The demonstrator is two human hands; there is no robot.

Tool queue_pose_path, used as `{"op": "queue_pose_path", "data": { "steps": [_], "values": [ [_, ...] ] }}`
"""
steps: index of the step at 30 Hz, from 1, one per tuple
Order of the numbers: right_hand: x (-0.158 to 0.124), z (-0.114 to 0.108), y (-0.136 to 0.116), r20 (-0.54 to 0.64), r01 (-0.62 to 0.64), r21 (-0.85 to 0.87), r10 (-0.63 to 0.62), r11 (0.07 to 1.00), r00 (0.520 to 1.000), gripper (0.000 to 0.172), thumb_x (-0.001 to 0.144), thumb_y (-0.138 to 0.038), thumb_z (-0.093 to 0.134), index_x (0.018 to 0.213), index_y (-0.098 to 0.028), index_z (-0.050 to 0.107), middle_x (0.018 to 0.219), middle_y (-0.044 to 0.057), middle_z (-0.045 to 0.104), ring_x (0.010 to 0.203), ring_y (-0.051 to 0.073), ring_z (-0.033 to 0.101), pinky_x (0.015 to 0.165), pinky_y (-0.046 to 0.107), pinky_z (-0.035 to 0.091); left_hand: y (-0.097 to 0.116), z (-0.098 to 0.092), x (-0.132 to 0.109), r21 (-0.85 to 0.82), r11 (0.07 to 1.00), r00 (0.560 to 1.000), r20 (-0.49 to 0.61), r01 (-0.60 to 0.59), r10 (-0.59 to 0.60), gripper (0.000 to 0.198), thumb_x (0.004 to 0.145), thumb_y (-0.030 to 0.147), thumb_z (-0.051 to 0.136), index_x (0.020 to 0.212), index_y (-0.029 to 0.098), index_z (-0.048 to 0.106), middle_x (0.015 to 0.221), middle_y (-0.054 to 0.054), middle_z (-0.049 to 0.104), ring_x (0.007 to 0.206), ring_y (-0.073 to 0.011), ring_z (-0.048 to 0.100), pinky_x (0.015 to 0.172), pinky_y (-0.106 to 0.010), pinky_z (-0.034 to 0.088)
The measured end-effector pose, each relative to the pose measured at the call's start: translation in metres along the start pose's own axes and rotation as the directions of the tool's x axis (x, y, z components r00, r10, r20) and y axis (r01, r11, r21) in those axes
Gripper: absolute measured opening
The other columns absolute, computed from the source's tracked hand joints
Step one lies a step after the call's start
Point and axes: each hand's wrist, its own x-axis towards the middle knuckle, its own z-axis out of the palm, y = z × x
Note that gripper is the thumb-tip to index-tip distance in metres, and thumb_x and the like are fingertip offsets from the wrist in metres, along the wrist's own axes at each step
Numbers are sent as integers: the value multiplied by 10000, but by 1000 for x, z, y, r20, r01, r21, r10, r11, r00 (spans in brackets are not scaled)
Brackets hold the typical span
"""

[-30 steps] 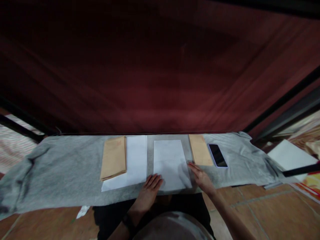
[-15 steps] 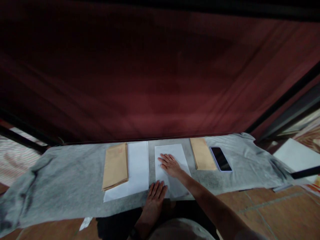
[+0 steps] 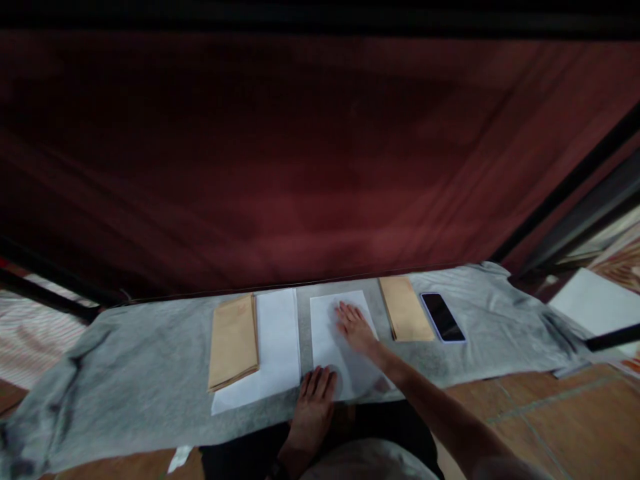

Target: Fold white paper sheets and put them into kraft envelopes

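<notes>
A white sheet of paper (image 3: pixel 325 327) lies on the grey cloth in front of me. My right hand (image 3: pixel 356 328) rests palm down on its upper right part, fingers spread. At the sheet's lower left corner, my left hand (image 3: pixel 316 400) lies flat with its fingers stretched out, partly on the paper and partly on the cloth. Neither hand grips anything. Left of the sheet is a stack of white paper (image 3: pixel 280 343), with several brown envelopes (image 3: pixel 234 343) on top of its left side. More brown envelopes (image 3: pixel 407 310) lie to the right of my right hand.
A phone (image 3: pixel 443 317) with a pale purple case lies at the right of the envelopes. Grey cloth (image 3: pixel 140 373) covers the narrow table. A dark red panel (image 3: pixel 320 167) rises behind it, and black bars (image 3: pixel 570 193) stand at the sides. Tiled floor (image 3: pixel 575 413) shows below.
My right hand has slid a little to the right across the white sheet. My left hand stays at the lower left corner. The camera view has shifted slightly.
</notes>
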Motion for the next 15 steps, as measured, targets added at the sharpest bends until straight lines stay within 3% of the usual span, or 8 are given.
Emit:
{"op": "queue_pose_path", "data": {
  "steps": [2,4,7,12,15],
  "values": [
    [-39,9,-14,29,58,4,-58,998,998,466,1014,-331,451,1469,-235,468,1596,68,363,1454,273,357,1200,486,290,-1,3,2,2,1000,1000,4,-8,8,656,804,110,505,1447,241,501,1455,-59,563,1330,-300,519,1107,-478,420],
    [-78,18,-21,4,115,-10,-115,993,993,480,1016,-342,455,1489,-261,439,1596,61,364,1456,263,357,1202,501,289,-1,5,3,1,1000,1000,1,-8,8,658,802,110,494,1447,237,504,1452,-58,566,1331,-303,517,1107,-483,416],
    [-118,22,-16,-42,59,-61,-61,996,997,524,1007,-316,476,1521,-271,387,1594,78,364,1446,269,376,1193,517,303,0,4,3,-6,1000,1000,0,13,-13,662,809,85,470,1452,239,503,1457,-56,562,1347,-292,503,1122,-478,398],
    [-137,16,3,-83,-27,-95,19,995,996,554,1004,-308,475,1542,-275,347,1624,77,295,1454,273,364,1206,503,279,1,-6,1,-81,995,995,88,63,-56,720,774,81,491,1476,235,465,1491,-65,525,1399,-281,443,1156,-480,360],
    [-137,15,5,-87,-32,-97,24,995,996,553,1009,-321,470,1545,-274,341,1621,79,301,1449,278,372,1209,501,269,12,-14,14,-129,986,986,141,107,-89,731,773,136,529,1494,203,430,1550,-107,440,1449,-316,365,1179,-545,310]
  ]
}}
